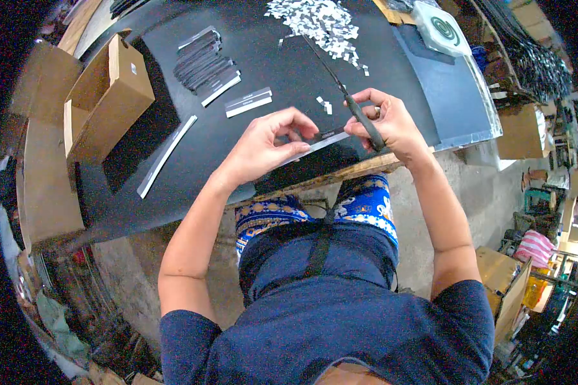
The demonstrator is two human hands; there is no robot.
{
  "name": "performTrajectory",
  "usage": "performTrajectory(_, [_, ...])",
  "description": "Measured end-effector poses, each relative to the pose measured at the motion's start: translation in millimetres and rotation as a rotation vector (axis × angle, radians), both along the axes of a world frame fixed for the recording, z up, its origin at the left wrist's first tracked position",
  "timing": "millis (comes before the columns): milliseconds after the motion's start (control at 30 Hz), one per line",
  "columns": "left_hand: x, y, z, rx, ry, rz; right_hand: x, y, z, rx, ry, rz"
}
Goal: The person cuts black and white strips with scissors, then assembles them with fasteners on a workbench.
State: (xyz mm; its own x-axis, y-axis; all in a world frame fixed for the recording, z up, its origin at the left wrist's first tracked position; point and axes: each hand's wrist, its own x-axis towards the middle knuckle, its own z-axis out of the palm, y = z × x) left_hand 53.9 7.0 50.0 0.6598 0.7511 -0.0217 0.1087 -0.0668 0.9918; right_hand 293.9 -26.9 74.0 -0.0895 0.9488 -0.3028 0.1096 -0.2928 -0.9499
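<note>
My right hand (pixel 392 123) is wrapped round the dark handles of a pair of scissors (pixel 348 90), whose long blades point up and away across the table. Its thumb and fingertips are also at the right end of a black-and-white printed strip (pixel 324 141). My left hand (pixel 270 140) is curled at the other end of that strip, with the thumb lying along it; the inner fingers are partly hidden. Beyond my left hand lie two similar printed strips (pixel 249 102) and a stack of dark strips (pixel 205 64). A few small white pieces (pixel 325 105) lie close to the scissors.
Small white cut pieces (pixel 321 27) form a heap at the far side of the black table (pixel 282 67). An open cardboard box (pixel 119 96) stands at left near a long white-edged strip (pixel 167 156). A plastic-wrapped green coil (pixel 444 31) sits at far right.
</note>
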Motion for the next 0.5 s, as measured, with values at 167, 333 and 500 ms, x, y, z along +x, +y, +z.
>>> performTrajectory(167, [-6.0,10.5,-5.3,0.011,0.025,-0.160,2.5,8.6,4.3,-0.019,-0.019,0.078])
performTrajectory(333, [-11.0,14.0,-0.3,0.084,0.073,-0.270,2.9,13.3,3.4,-0.014,-0.019,0.126])
performTrajectory(500, [-14.4,13.2,1.2,-0.083,-0.006,-0.362,2.3,18.7,2.9,-0.026,-0.046,0.182])
